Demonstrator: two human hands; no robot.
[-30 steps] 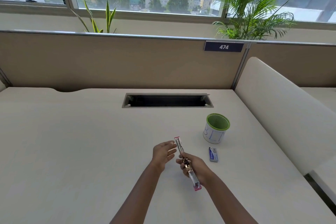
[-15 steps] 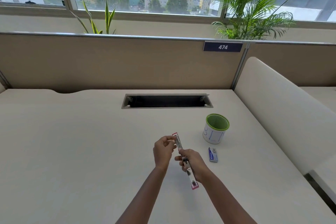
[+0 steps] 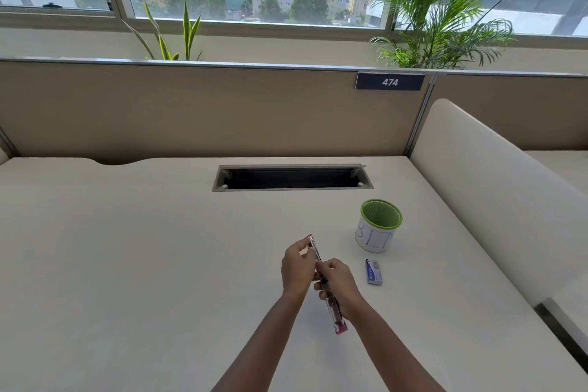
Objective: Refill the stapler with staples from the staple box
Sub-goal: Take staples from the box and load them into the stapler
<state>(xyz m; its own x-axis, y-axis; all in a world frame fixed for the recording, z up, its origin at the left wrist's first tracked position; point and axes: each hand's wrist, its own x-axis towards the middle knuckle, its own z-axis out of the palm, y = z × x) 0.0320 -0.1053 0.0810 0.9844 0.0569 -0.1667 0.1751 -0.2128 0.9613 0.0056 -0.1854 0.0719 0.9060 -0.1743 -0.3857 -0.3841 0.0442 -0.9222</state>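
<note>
Pink plastic caps both ends of the one stapler, a long thin tool swung open and held above the pale counter by two bare hands. The right hand has its grip closed around the middle of the stapler, fingers curled over it, with the near pink end jutting out below the wrist. The left hand sits just left of that grip, touching the stapler's upper half; its thumb and fingertips pinch near the far pink end. Whether a strip of staples lies between those fingertips is too small to tell. One staple box, blue and white, lies flat on the counter just to the right of the right grip, apart from both hands and untouched; its far end looks open, showing something grey inside. One cup, white outside with blue handwriting and a green mesh lining at the rim, stands upright beyond the staple box, farther from the grips and to their right. One long rectangular cable slot is cut into the counter well beyond the hands. One dark nameplate reading 474 hangs on the beige partition behind it. Two plants rise behind the partition: a spiky one far to the left of the grips and a palm far to the right.
</note>
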